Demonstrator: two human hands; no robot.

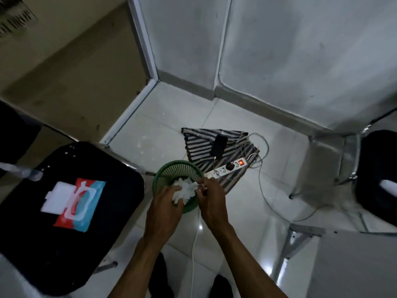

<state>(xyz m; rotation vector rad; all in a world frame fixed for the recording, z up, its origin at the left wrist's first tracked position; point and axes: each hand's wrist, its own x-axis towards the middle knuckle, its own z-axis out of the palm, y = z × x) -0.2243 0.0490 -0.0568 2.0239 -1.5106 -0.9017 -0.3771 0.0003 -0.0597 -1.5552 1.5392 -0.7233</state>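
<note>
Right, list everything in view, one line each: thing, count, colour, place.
tissue wad: one, white, over the basket's mouth
basket: one, green, on the floor
wipes pack: one, red and blue, white flap open, on the left chair
left chair: one, black seat, lower left
striped cloth: one, dark and pale, on the floor behind the basket
phone: one, black, on the cloth
power strip: one, white, red switch lit, on the cloth
cables: several, pale, across the floor
right chair: one, black seat, right edge
left hand: one, holds the wad
right hand: one, pinches the wad's edge
</note>
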